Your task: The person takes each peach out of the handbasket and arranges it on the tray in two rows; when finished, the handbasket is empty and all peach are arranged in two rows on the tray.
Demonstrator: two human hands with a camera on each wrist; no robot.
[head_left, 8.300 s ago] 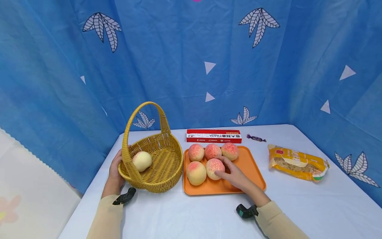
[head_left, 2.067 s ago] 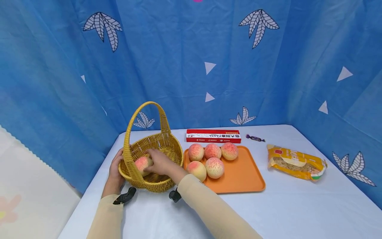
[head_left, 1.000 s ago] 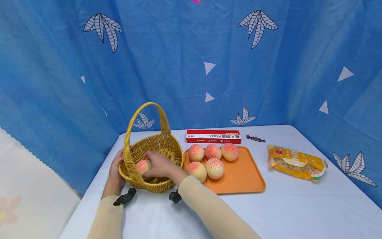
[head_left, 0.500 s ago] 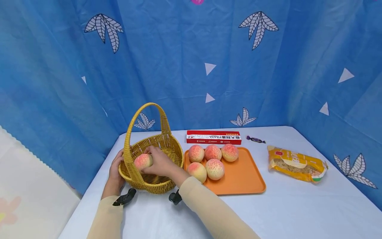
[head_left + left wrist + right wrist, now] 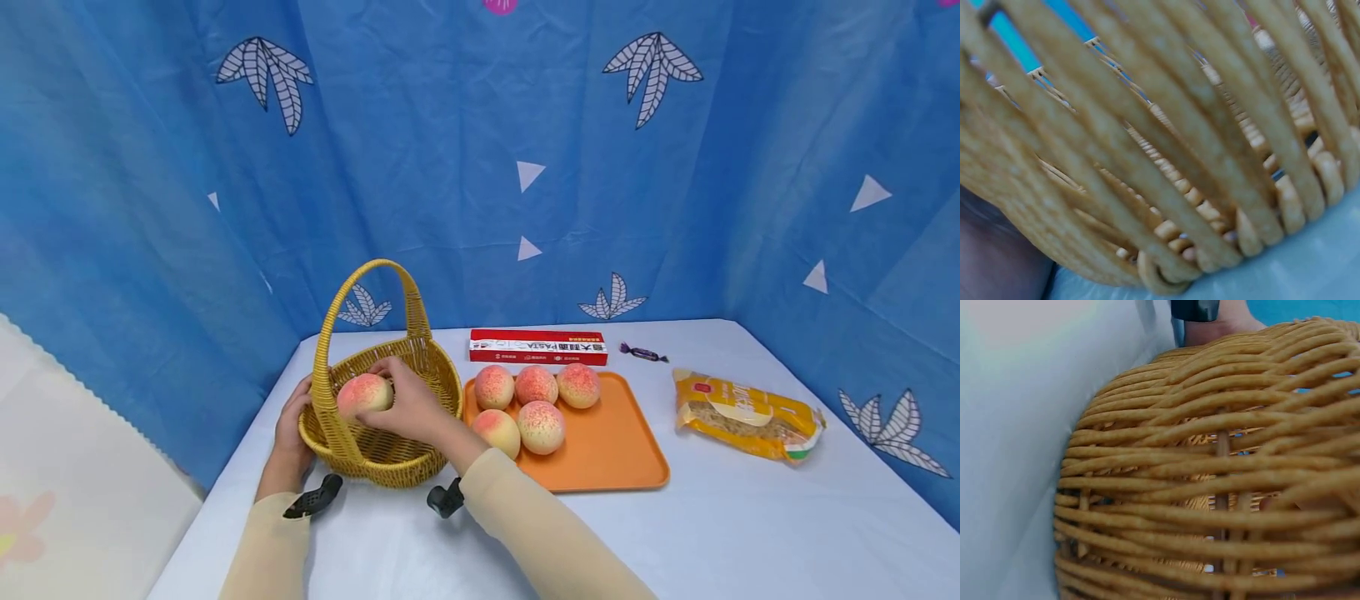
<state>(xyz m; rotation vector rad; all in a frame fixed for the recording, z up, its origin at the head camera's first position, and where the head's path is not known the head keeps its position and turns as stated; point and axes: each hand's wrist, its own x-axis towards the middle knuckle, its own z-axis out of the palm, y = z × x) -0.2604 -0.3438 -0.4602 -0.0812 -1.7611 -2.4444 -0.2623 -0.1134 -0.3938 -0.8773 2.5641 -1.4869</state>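
A golden wicker basket (image 5: 405, 479) with a tall arched handle stands at the left of the table. My left hand (image 5: 291, 425) holds its left rim, some fingers hidden behind the weave. Inside the basket's opening, my right hand (image 5: 408, 407) grips a pink-and-cream peach (image 5: 360, 396) between thumb and fingers, near rim height. The left wrist view is mostly filled by basket weave (image 5: 1166, 156). Basket wall (image 5: 1210, 469) also fills much of the right wrist view, so the right hand's grip is hidden there.
Right of the basket, an orange tray (image 5: 615, 450) carries several peaches (image 5: 542, 427). Behind it lies a red-and-white pasta box (image 5: 538, 347), with a purple wrapped candy (image 5: 643, 352) beside it. A yellow pasta bag (image 5: 746, 414) lies farther right. A blue curtain (image 5: 465, 167) stands behind.
My right hand has gone from a peach on the tray into the basket. Over the last second it has raised the basket's peach slightly. My left hand stays on the rim.
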